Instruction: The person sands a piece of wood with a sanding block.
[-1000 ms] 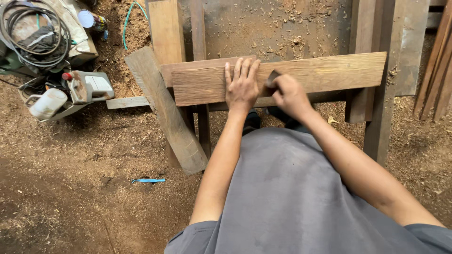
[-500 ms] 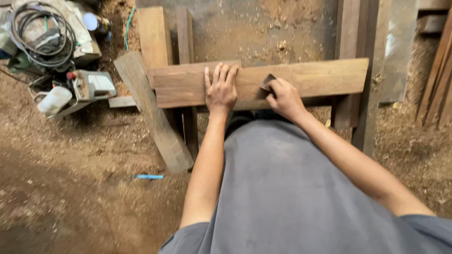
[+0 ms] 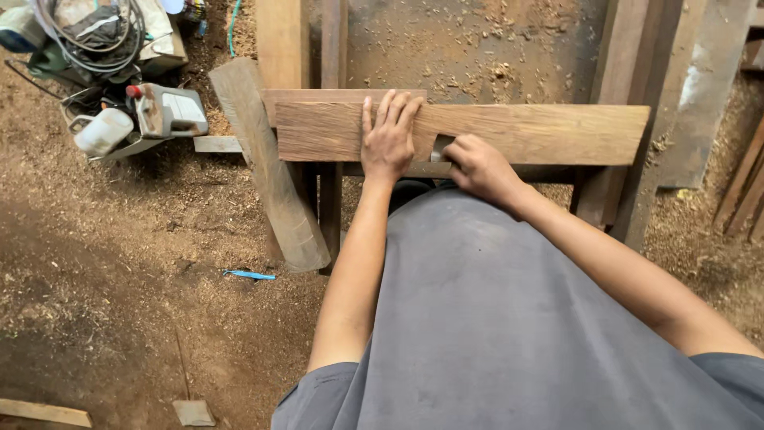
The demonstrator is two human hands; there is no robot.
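Note:
A long wooden board [image 3: 549,131] lies across a rough wooden bench frame [image 3: 330,48]. My left hand [image 3: 388,142] presses flat on the board, fingers spread and pointing away from me. Just to its right, my right hand [image 3: 477,166] is curled around a small dark grey tool [image 3: 440,146] held against the board's near edge. Most of the tool is hidden by my fingers. My grey shirt fills the lower middle of the view.
A plank [image 3: 270,167] leans against the bench's left side. A power tool [image 3: 163,111], a white jug [image 3: 103,131] and coiled cables [image 3: 87,28] sit at the upper left. Sawdust covers the dirt floor, with a blue pen-like object [image 3: 249,275] lying on it. More boards [image 3: 744,187] stand at right.
The view has shifted, so the board sits a little lower and further right in the frame. Both hands hold the same places on the board and tool.

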